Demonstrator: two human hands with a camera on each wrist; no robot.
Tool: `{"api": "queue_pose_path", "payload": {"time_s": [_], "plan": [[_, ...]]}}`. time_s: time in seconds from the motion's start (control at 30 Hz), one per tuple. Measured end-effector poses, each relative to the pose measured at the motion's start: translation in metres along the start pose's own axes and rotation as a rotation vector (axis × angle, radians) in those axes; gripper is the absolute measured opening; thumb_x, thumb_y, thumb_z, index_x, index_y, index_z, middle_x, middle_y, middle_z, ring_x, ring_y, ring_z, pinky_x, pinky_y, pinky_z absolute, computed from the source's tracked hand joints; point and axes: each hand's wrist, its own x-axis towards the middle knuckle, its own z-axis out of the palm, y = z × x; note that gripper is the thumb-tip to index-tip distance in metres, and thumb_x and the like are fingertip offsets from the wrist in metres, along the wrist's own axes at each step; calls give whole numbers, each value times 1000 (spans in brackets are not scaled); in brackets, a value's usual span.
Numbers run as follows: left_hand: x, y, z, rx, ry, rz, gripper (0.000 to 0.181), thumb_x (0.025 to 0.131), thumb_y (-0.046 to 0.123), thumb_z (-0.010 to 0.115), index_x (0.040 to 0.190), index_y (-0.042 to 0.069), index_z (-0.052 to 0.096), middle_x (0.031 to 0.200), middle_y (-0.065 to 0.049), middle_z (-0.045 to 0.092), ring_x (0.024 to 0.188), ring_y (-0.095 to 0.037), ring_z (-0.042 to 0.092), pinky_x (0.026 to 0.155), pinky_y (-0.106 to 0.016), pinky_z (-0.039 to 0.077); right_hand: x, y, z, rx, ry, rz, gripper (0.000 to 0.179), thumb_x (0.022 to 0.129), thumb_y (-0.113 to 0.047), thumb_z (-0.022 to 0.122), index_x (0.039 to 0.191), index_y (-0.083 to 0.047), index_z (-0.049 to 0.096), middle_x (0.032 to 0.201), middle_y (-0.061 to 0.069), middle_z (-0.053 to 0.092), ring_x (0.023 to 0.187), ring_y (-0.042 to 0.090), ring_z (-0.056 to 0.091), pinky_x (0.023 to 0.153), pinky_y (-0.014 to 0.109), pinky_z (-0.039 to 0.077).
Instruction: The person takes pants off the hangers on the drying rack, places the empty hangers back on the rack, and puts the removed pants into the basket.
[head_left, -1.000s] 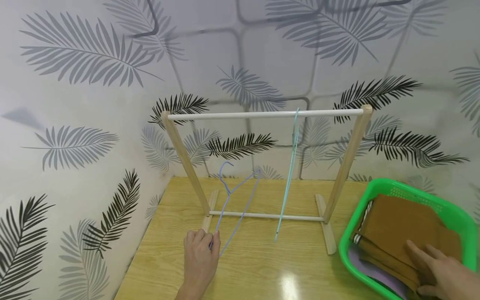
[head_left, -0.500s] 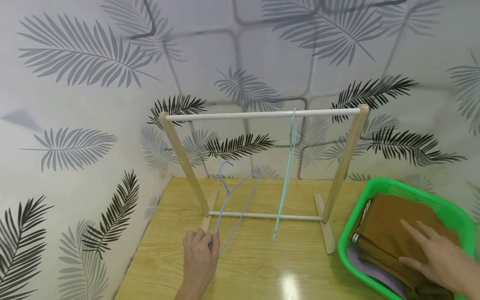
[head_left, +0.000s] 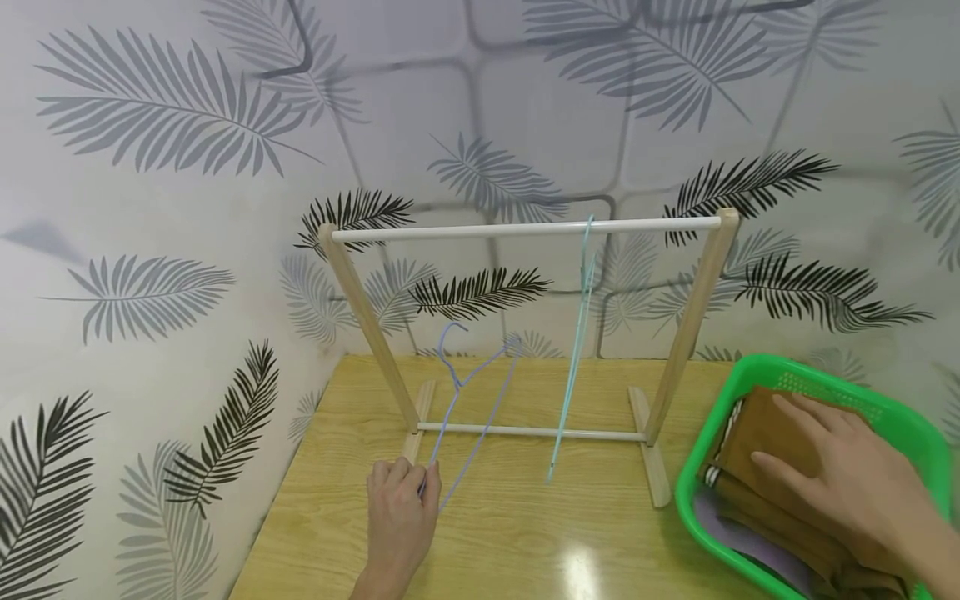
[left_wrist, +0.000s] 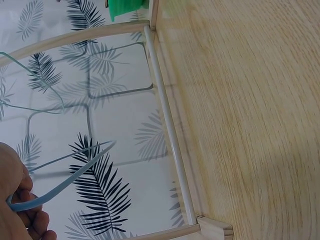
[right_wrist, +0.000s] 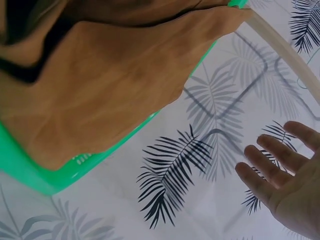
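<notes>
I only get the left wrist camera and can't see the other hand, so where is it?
Observer: The right hand is spread, fingers straight, over the green basket at the table's right end.
Operator: What's in the basket?
Observer: Folded brown cloth, right under that hand.
Operator: Is my blue hanger hooked on anything?
Observer: No. The left hand pinches the blue hanger low down, and its hook stands free below the top rail.

Head looks down; wrists close, sharing rack.
</notes>
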Motion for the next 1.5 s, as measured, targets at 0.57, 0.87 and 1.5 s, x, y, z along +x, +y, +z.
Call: {"api": "queue_pose_path", "payload": {"time_s": [0.57,0.87,1.5], "plan": [[0,-2,-1,10,-2,-1,43,84,3,81,52,11,53,59,2,49,70,-15,46,69,-26,36,39,-32,-3,46,461,-102,83,90,-75,62,125,1,69,120,27,73,102,52,67,77,64,53],[0,-2,0,12,0,1,41,84,3,81,53,10,55,59,2,50,71,-15,46,69,-26,35,59,-45,0,-5,583,-173,100,96,-85,34,112,6,70,99,29,73,88,50,66,71,60,53],[-1,0,-1,8,5,6,40,84,3,81,53,10,56,59,2,51,72,-15,47,70,-27,37,102,-58,0,-65,668,-200,91,98,-78,37,102,8,67,88,29,69,73,46,65,56,51,49]]}}
